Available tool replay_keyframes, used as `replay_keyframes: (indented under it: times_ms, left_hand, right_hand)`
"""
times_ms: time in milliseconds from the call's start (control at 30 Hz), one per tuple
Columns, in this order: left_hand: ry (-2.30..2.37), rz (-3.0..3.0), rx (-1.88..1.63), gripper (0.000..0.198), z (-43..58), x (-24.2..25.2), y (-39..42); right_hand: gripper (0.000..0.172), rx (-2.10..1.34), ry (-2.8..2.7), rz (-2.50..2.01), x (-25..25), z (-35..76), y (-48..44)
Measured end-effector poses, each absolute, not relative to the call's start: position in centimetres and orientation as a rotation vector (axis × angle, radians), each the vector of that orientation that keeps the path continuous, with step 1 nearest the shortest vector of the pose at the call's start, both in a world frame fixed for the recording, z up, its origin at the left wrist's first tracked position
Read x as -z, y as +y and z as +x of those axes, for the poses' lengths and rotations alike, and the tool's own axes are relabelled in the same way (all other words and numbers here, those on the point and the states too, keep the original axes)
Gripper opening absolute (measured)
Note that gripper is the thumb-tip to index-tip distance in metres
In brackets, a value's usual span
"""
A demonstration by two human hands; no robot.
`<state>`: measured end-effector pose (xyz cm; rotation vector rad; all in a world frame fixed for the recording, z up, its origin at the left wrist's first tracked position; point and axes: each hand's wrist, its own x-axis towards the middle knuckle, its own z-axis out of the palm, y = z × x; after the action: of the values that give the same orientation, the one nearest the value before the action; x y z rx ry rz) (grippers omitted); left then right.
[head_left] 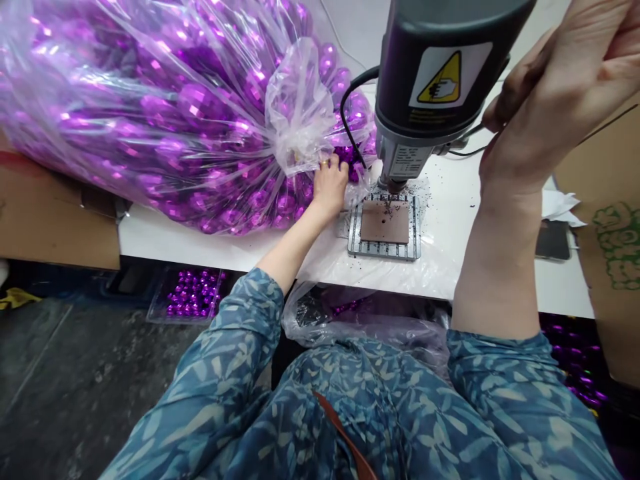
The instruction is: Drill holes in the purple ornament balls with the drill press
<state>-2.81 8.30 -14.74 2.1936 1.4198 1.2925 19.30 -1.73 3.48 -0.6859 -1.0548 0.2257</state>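
My L hand (330, 183) is at the knotted-looking neck of a big clear plastic bag (165, 120) full of purple faceted balls (195, 103), on the L side of the white table (155, 230). Fingers bent, partly curled, ring on one; dark purple pieces (345, 157) right by the fingertips, but can't tell if I've got hold of any. R hand (565, 87) is up beside the bench drill press (453, 40), fingers curled in near a metal rod on its side; grip's hidden, so can't tell what it holds, if anything. Drill's w/in reach of both, chuck (397, 185) above a slotted metal base (356, 247) w/ a brown block (384, 233) on top, small hole in it, dark shavings (425, 197) around. Below L: tray (165, 319) of small purple beads (193, 293). Far R: dark phone-like slab (554, 240) nr white paper (560, 207) & cardboard w/ green print (615, 247).
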Motion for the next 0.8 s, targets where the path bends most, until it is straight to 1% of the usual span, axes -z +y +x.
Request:
replay_keyframes:
  times_ms: [67,133,167,233,300,367,400,500,533,600,667,800]
  left_hand:
    - [1.496,2.059,-1.398,0.019,-3.2,15.0,10.6]
    - [1.52,2.012,-1.417,0.022,-3.8,14.9,11.2]
    - [1.52,2.021,-1.399,0.023,-4.1,14.7,10.9]
    - [1.468,2.062,-1.35,0.027,-4.5,13.8,9.1]
    - [1.344,2.078,-1.332,0.038,-4.6,12.7,6.2]
    - [1.205,2.026,-1.322,0.051,-4.3,12.0,3.1]
    - [1.132,1.975,-1.303,0.054,-4.1,11.9,1.7]
    - [0.919,1.724,-1.192,0.054,-3.1,12.7,-1.3]
    - [0.862,1.627,-1.148,0.051,-2.9,13.2,-1.7]
    - [0.796,1.464,-1.076,0.046,-2.3,14.2,-2.2]
    - [0.783,1.349,-1.043,0.044,-1.9,15.0,-2.2]
    - [0.822,1.241,-1.085,0.044,-1.1,16.2,-1.7]
  right_hand:
    - [0.045,-0.209,-1.085,-0.655,-3.6,19.1,-1.9]
    - [0.059,-0.202,-1.078,-0.626,-3.6,19.0,-1.8]
    - [0.063,-0.202,-1.063,-0.624,-3.7,19.0,-1.8]
    - [0.066,-0.205,-1.041,-0.637,-3.7,19.0,-1.7]
    - [0.067,-0.208,-1.038,-0.636,-3.8,18.9,-1.8]
    - [0.064,-0.219,-1.041,-0.634,-3.8,18.9,-2.1]
    - [0.058,-0.224,-1.039,-0.636,-3.9,18.8,-2.2]
    - [0.032,-0.236,-1.039,-0.681,-3.9,18.8,-2.3]
    - [0.027,-0.24,-1.037,-0.692,-3.9,18.7,-2.3]
    - [0.024,-0.252,-1.022,-0.691,-4.0,18.7,-2.2]
    - [0.025,-0.258,-1.014,-0.692,-4.0,18.6,-2.1]
    - [0.028,-0.246,-1.043,-0.724,-4.0,18.7,-2.3]
